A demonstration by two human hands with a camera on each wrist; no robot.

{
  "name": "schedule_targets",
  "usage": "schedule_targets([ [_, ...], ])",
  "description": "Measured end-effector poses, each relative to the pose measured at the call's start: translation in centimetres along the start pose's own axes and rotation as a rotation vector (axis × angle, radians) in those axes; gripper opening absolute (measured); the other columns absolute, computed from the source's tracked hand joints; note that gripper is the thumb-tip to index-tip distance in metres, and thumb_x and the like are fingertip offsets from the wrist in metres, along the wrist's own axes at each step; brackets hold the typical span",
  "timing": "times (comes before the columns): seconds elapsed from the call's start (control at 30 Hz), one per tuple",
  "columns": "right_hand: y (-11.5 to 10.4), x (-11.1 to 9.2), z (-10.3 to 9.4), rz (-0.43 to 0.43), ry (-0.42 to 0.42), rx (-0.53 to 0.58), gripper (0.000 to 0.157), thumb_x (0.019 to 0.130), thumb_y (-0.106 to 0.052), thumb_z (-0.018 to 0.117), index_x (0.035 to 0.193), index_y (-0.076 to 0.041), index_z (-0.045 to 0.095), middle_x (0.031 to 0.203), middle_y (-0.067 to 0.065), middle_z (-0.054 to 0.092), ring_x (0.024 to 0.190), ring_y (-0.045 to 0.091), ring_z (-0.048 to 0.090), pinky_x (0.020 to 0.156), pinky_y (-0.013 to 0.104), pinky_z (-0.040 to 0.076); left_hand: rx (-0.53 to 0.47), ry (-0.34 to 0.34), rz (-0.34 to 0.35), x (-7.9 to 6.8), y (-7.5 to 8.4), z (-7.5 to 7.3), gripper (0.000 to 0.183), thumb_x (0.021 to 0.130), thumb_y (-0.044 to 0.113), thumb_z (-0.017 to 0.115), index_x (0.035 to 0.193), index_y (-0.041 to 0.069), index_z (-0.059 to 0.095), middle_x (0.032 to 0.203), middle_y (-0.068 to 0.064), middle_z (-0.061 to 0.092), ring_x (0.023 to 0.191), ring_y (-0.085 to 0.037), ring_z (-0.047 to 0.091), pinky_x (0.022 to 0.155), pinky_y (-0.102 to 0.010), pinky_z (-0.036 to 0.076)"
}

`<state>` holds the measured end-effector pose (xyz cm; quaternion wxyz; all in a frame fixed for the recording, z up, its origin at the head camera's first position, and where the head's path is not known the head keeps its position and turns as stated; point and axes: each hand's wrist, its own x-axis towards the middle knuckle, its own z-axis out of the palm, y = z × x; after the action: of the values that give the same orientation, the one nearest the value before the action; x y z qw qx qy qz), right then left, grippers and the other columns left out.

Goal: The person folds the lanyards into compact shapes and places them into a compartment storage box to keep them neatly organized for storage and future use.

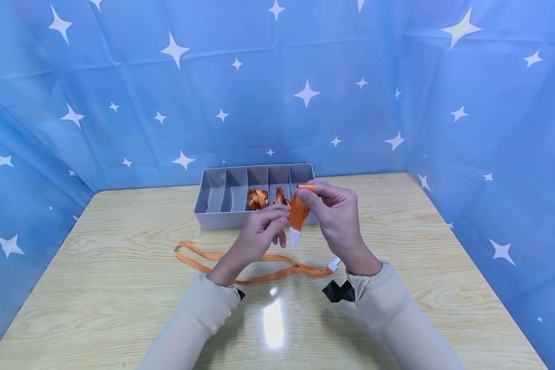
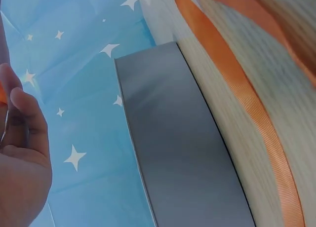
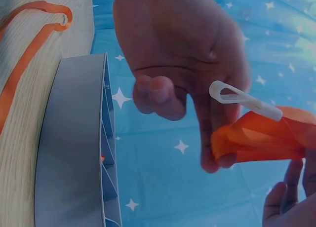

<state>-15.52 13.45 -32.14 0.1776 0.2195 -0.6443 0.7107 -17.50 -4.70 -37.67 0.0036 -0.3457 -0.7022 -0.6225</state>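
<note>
A folded orange lanyard (image 1: pixel 298 211) with a white plastic clip (image 1: pixel 295 237) hangs in front of the grey divided box (image 1: pixel 226 221). My right hand (image 1: pixel 339 218) pinches its upper end between thumb and fingers. My left hand (image 1: pixel 259 234) is at its left side; in the right wrist view two straight fingers of the left hand (image 3: pixel 185 54) touch the ribbon (image 3: pixel 266 138), and the other fingers are bent. The clip (image 3: pixel 247 101) juts out free there. Only part of the left hand (image 2: pixel 24 153) shows at the edge of the left wrist view.
Another orange lanyard (image 1: pixel 270 277) lies loosely looped on the wooden table (image 1: pixel 120 308) under my forearms, its white clip (image 1: pixel 334 264) at the right. Rolled orange lanyards (image 1: pixel 258 199) lie in the box's compartments. A blue star-patterned curtain (image 1: pixel 259 92) stands behind the table.
</note>
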Motion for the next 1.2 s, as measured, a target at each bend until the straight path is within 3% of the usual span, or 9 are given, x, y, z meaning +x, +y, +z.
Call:
schedule_targets([
  [0.1, 0.0, 0.1, 0.0, 0.002, 0.012, -0.005, 0.026, 0.093, -0.013, 0.072, 0.100, 0.013, 0.072, 0.097, 0.007, 0.070, 0.093, 0.025, 0.062, 0.079, 0.029, 0.056, -0.038, -0.013, -0.012, -0.2, 0.0, 0.1, 0.030, 0.104, 0.009, 0.049, 0.107, -0.014, 0.067, 0.112, -0.024, 0.063, 0.063, -0.016, 0.063, 0.058, -0.028, 0.052],
  [0.27, 0.0, 0.2, 0.0, 0.017, 0.024, -0.009, 0.021, 0.092, -0.007, 0.072, 0.099, 0.012, 0.073, 0.098, 0.008, 0.070, 0.094, 0.026, 0.062, 0.078, 0.030, 0.056, -0.032, -0.006, 0.033, -0.2, -0.3, 0.5, 0.024, 0.095, 0.013, 0.070, 0.110, -0.005, 0.072, 0.115, -0.015, 0.062, 0.056, -0.019, 0.061, 0.055, -0.032, 0.055],
  [0.5, -0.2, 0.2, 0.1, 0.049, 0.024, 0.004, 0.024, 0.091, -0.011, 0.073, 0.101, 0.012, 0.072, 0.098, 0.007, 0.069, 0.090, 0.023, 0.062, 0.078, 0.029, 0.056, 0.004, 0.065, 0.058, -0.1, -0.4, 0.9, 0.011, 0.094, 0.002, 0.066, 0.100, -0.002, 0.074, 0.107, -0.011, 0.066, 0.052, -0.019, 0.058, 0.050, -0.030, 0.052],
  [0.63, -0.5, 0.1, 0.1, 0.127, 0.024, 0.007, 0.021, 0.091, -0.005, 0.072, 0.102, 0.013, 0.072, 0.096, 0.005, 0.072, 0.088, 0.022, 0.064, 0.081, 0.031, 0.055, 0.016, 0.079, 0.072, -0.2, -0.7, 0.7, 0.012, 0.095, 0.005, 0.066, 0.100, -0.003, 0.074, 0.105, -0.011, 0.067, 0.052, -0.017, 0.056, 0.050, -0.032, 0.052],
  [0.73, -0.8, 0.0, 0.0, 0.215, 0.017, 0.015, 0.027, 0.092, -0.006, 0.071, 0.109, 0.015, 0.069, 0.096, 0.002, 0.074, 0.090, 0.021, 0.065, 0.086, 0.032, 0.054, 0.020, 0.088, 0.078, -0.2, -1.0, 0.6, 0.011, 0.094, 0.003, 0.066, 0.100, -0.003, 0.074, 0.105, -0.011, 0.067, 0.051, -0.019, 0.055, 0.049, -0.032, 0.051],
  [0.87, -1.2, -0.2, -0.2, 0.342, -0.004, 0.058, 0.036, 0.095, -0.008, 0.068, 0.120, 0.016, 0.062, 0.105, 0.001, 0.072, 0.106, 0.022, 0.062, 0.100, 0.038, 0.046, 0.027, 0.099, 0.073, -0.3, -1.2, 0.6, 0.011, 0.093, -0.003, 0.066, 0.100, -0.005, 0.074, 0.106, -0.015, 0.067, 0.049, -0.022, 0.054, 0.048, -0.032, 0.051],
  [1.03, -1.4, -0.6, -0.7, 0.418, -0.062, 0.132, 0.032, 0.097, -0.008, 0.063, 0.125, 0.006, 0.065, 0.119, 0.006, 0.064, 0.128, 0.024, 0.044, 0.112, 0.044, 0.029, 0.046, 0.117, 0.047, -0.4, -1.3, 0.5, 0.011, 0.091, -0.006, 0.066, 0.099, -0.007, 0.073, 0.105, -0.017, 0.066, 0.050, -0.022, 0.054, 0.046, -0.027, 0.048],
  [1.1, -1.4, -0.6, -0.9, 0.429, -0.078, 0.170, 0.026, 0.098, -0.010, 0.060, 0.121, -0.003, 0.071, 0.120, 0.005, 0.062, 0.126, 0.022, 0.041, 0.109, 0.043, 0.029, 0.055, 0.125, 0.035, -0.4, -1.2, 0.5, 0.010, 0.091, -0.006, 0.067, 0.099, -0.007, 0.073, 0.104, -0.017, 0.066, 0.050, -0.020, 0.054, 0.046, -0.024, 0.046],
  [1.2, -1.3, -0.7, -1.2, 0.444, -0.110, 0.226, 0.022, 0.100, -0.012, 0.056, 0.109, -0.010, 0.076, 0.104, 0.003, 0.060, 0.108, 0.021, 0.046, 0.099, 0.037, 0.035, 0.069, 0.131, 0.019, -0.4, -0.7, 0.5, 0.009, 0.091, -0.006, 0.066, 0.097, -0.007, 0.073, 0.102, -0.016, 0.066, 0.051, -0.019, 0.055, 0.046, -0.024, 0.045],
])
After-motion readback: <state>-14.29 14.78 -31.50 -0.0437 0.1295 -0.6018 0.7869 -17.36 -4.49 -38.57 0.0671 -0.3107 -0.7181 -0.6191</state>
